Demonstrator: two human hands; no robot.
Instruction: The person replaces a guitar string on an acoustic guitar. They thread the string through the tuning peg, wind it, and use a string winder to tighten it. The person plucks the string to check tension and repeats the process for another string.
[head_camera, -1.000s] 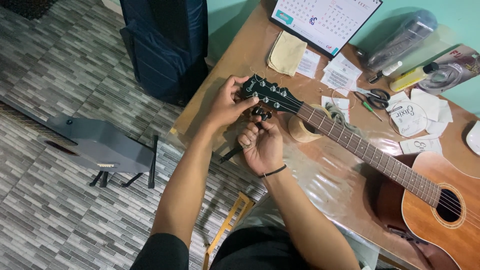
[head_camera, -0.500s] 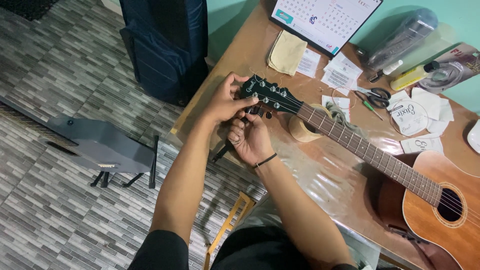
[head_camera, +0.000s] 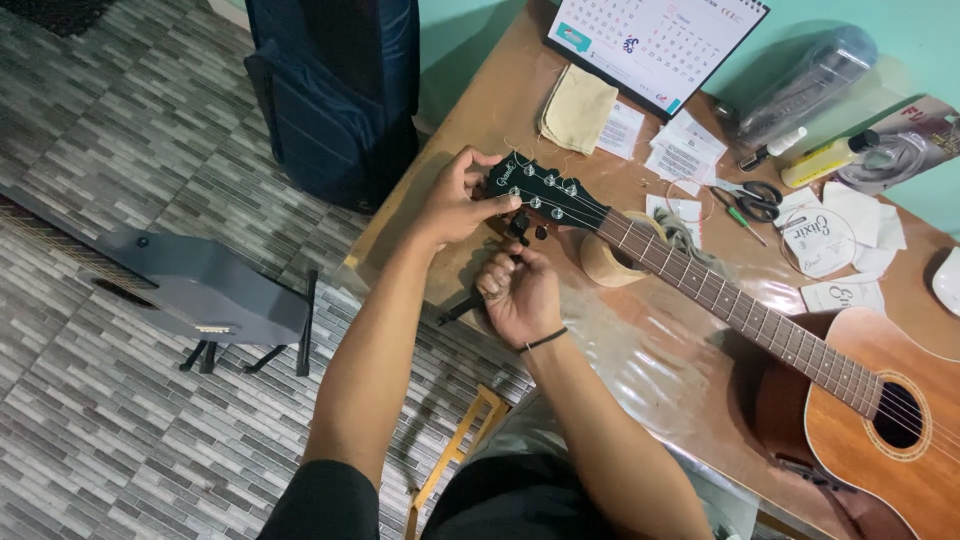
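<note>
A guitar (head_camera: 760, 330) lies across the table (head_camera: 480, 110), headstock (head_camera: 545, 190) at its front edge. Left hand (head_camera: 455, 200) grips the headstock; right hand (head_camera: 520, 295) pinches a tuning peg (head_camera: 520, 228). White string packets (head_camera: 825, 240), scissors (head_camera: 750, 195) and a calendar (head_camera: 655, 45) sit along the far edge.

Acoustic guitar (head_camera: 760, 330) flat on table (black headstock (head_camera: 545, 190) overhanging edge)

Bare table (head_camera: 470, 110) left of headstock (head_camera: 545, 190) passable; tape roll (head_camera: 610, 262), scissors (head_camera: 755, 198), papers (head_camera: 685, 160) crowd right.
</note>
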